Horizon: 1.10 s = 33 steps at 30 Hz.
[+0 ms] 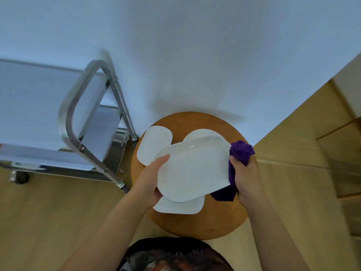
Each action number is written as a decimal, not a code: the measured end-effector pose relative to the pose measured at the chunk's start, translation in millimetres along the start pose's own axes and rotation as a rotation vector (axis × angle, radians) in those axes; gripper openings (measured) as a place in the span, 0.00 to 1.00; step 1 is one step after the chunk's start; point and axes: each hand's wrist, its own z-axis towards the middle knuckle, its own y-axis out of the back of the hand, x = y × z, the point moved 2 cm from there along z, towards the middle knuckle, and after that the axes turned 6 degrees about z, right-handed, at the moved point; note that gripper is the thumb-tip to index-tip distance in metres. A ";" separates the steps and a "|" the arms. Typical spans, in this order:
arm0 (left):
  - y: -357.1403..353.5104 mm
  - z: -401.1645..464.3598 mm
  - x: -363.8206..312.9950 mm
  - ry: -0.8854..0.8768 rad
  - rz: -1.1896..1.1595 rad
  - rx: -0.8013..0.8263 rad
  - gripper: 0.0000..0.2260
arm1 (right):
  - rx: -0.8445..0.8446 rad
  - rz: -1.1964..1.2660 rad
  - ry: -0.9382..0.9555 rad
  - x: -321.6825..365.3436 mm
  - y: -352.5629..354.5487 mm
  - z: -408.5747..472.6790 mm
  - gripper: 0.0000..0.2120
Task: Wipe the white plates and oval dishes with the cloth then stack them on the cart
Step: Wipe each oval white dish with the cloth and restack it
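A large white oval dish (192, 169) is held above a round wooden table (218, 222). My left hand (151, 178) grips its left edge, thumb on top. At the dish's right edge, my right hand (245, 175) grips a purple cloth (241, 151), which wraps round that edge and hangs below it. Three more white dishes lie on the table: one at the left (152, 145), one at the back (201, 133) and one at the front (179, 207), each partly hidden by the held dish.
A metal cart (74, 122) with flat grey shelves stands to the left of the table, its tubular handle nearest the table. A white wall runs behind. Wooden floor lies around, and wooden panelling (332, 137) rises at the right.
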 end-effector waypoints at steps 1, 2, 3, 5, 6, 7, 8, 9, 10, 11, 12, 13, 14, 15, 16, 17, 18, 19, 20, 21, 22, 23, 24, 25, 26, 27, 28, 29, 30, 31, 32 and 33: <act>-5.2 -3.3 -0.9 0.029 -0.104 0.045 0.15 | 0.007 -0.011 0.014 1.9 1.5 -4.7 0.06; -9.1 -6.8 -1.8 0.038 -0.181 0.105 0.15 | 0.005 -0.014 0.019 4.5 3.4 -9.4 0.04; -11.3 -9.2 -2.4 0.037 -0.231 0.159 0.16 | -0.006 -0.009 0.015 8.9 6.7 -13.7 0.05; -12.9 -12.0 -2.4 0.028 -0.270 0.216 0.19 | -0.022 0.011 0.017 21.9 14.1 -22.3 0.11; -13.5 -12.7 -2.1 0.021 -0.272 0.236 0.20 | -0.033 0.003 0.048 31.3 18.3 -26.6 0.11; -13.7 -13.3 -2.2 0.009 -0.271 0.243 0.21 | -0.050 -0.025 0.100 43.2 22.1 -31.7 0.11; -13.7 -14.6 -3.0 -0.007 -0.272 0.236 0.22 | -0.061 -0.046 0.159 56.4 25.3 -36.8 0.13; -13.5 -16.0 -4.0 -0.025 -0.271 0.222 0.22 | -0.065 -0.059 0.215 72.2 26.3 -44.4 0.16; -14.6 -17.6 -5.4 -0.040 -0.267 0.215 0.23 | -0.042 -0.050 0.265 86.9 26.8 -50.4 0.17; -16.2 -18.9 -6.1 -0.048 -0.264 0.215 0.23 | 0.003 -0.030 0.310 100.8 27.0 -56.6 0.16; -18.5 -20.7 -6.5 -0.046 -0.266 0.218 0.23 | 0.068 0.017 0.339 112.3 27.4 -60.9 0.14; -21.0 -22.5 -6.9 -0.046 -0.268 0.218 0.23 | 0.142 0.069 0.332 121.8 26.2 -67.1 0.14; -24.4 -24.6 -7.6 -0.049 -0.266 0.215 0.23 | 0.198 0.071 0.316 126.8 24.3 -70.4 0.20; -27.7 -26.4 -8.5 -0.056 -0.257 0.205 0.24 | 0.240 -0.035 0.304 127.9 20.2 -72.1 0.29; -31.0 -28.9 -9.6 -0.068 -0.240 0.192 0.25 | 0.238 -0.233 0.303 124.4 14.3 -69.0 0.37; -34.9 -31.9 -10.8 -0.087 -0.209 0.177 0.26 | 0.196 -0.454 0.309 118.0 6.8 -65.0 0.42; -39.3 -35.8 -11.7 -0.109 -0.172 0.166 0.27 | 0.152 -0.666 0.329 108.2 -0.2 -59.5 0.44; -43.9 -39.8 -12.1 -0.133 -0.134 0.162 0.29 | 0.110 -0.857 0.353 95.7 -6.9 -52.5 0.44; -49.2 -44.4 -12.3 -0.154 -0.103 0.160 0.29 | 0.051 -0.997 0.373 84.0 -13.7 -47.6 0.42; -53.7 -48.2 -12.0 -0.185 -0.072 0.157 0.28 | -0.018 -1.059 0.396 75.6 -19.7 -45.0 0.39; -57.9 -52.1 -12.9 -0.221 -0.040 0.150 0.26 | -0.085 -1.055 0.423 70.6 -24.6 -42.4 0.37; -60.3 -55.7 -14.8 -0.257 -0.010 0.138 0.25 | -0.138 -1.016 0.443 68.0 -28.9 -40.9 0.36; -62.0 -59.1 -17.9 -0.280 0.015 0.127 0.24 | -0.180 -0.963 0.452 66.4 -32.9 -38.9 0.35; -62.7 -61.5 -21.2 -0.291 0.031 0.123 0.24 | -0.210 -0.909 0.451 66.2 -36.9 -37.7 0.34; -63.3 -63.7 -23.8 -0.294 0.041 0.123 0.25 | -0.222 -0.860 0.448 67.2 -41.6 -37.6 0.34; -63.2 -65.2 -25.6 -0.303 0.050 0.125 0.26 | -0.217 -0.814 0.446 67.8 -46.6 -38.8 0.33; -62.9 -67.9 -27.0 -0.319 0.055 0.133 0.28 | -0.204 -0.769 0.458 67.6 -51.2 -41.2 0.33; -62.8 -69.3 -28.2 -0.343 0.059 0.135 0.29 | -0.185 -0.722 0.484 67.4 -56.0 -45.3 0.33; -63.2 -71.8 -29.2 -0.367 0.067 0.132 0.30 | -0.160 -0.676 0.513 67.4 -60.8 -50.8 0.33; -63.7 -74.2 -29.7 -0.396 0.076 0.125 0.30 | -0.126 -0.626 0.540 67.9 -65.2 -57.3 0.33; -64.7 -76.3 -30.6 -0.424 0.091 0.107 0.30 | -0.089 -0.581 0.561 68.8 -69.8 -64.1 0.34; -65.1 -77.9 -32.0 -0.447 0.101 0.078 0.29 | -0.054 -0.554 0.581 68.9 -74.4 -71.5 0.35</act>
